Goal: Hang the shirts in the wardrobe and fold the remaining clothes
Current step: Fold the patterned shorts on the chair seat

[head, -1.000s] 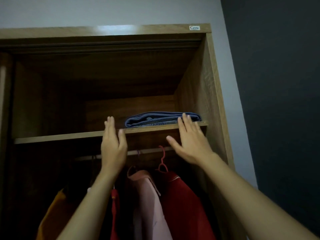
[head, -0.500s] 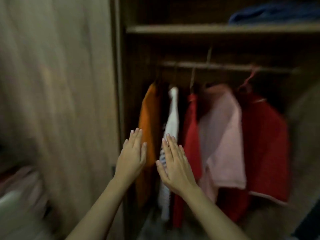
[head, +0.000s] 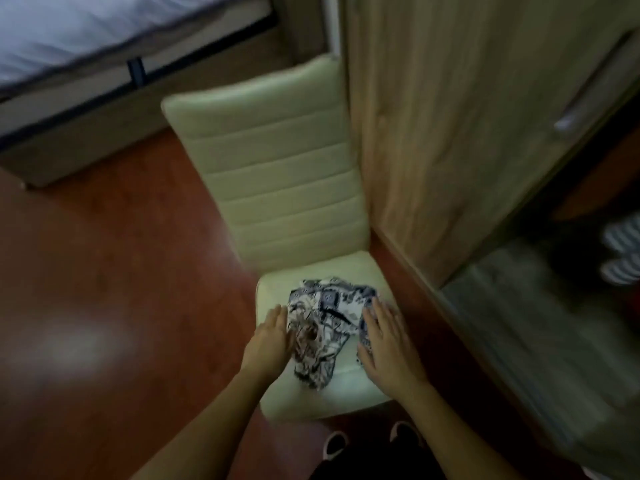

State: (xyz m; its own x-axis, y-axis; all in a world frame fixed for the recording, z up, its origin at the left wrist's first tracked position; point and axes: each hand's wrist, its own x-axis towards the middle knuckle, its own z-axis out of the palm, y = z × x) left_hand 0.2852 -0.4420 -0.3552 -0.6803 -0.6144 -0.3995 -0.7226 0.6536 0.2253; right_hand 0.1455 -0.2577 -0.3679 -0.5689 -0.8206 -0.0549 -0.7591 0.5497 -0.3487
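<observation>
Patterned garment (head: 325, 327): white with dark print, crumpled, lying on the seat of a cream padded chair (head: 277, 168). Left hand (head: 270, 341): fingers straight, holding nothing, touching the garment's left edge. Right hand (head: 388, 344): fingers straight and spread, holding nothing, laid flat at the garment's right edge. Wardrobe door (head: 450, 133): wood grain, just right of the chair. Bed (head: 69, 29): upper left, beyond the red-brown floor (head: 104, 271). View somewhat blurred
</observation>
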